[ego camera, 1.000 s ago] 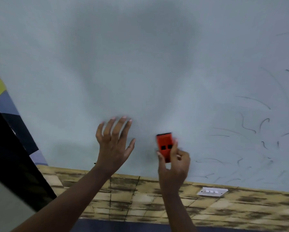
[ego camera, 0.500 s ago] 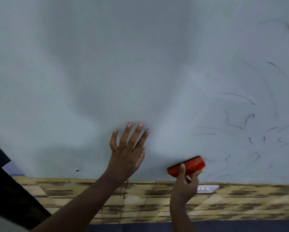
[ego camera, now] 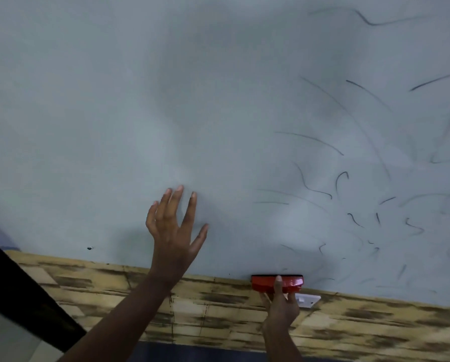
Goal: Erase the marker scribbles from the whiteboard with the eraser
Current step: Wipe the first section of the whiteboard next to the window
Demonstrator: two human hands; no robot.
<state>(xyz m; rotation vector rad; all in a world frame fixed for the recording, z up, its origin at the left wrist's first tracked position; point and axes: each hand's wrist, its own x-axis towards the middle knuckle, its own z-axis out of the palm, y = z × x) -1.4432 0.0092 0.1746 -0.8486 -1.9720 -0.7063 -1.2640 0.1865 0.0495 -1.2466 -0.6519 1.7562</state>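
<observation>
- Right hand [ego camera: 281, 307] pinches the red eraser [ego camera: 276, 282], which sits flat at the whiteboard [ego camera: 114, 113]'s bottom edge.
- Best bet imo: keep it flat and sweep right and up into the scribbles [ego camera: 349, 199].
- Left hand [ego camera: 174, 231] is spread against the board, holding nothing.
- A white switch plate [ego camera: 307, 300] sits just below on the patterned wall [ego camera: 218, 314], so don't clip it.

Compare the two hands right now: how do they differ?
The left hand is open, fingers spread over the whiteboard; the right hand grips the red eraser. The left is higher, the right at the board's bottom edge. Both reach upward.
</observation>
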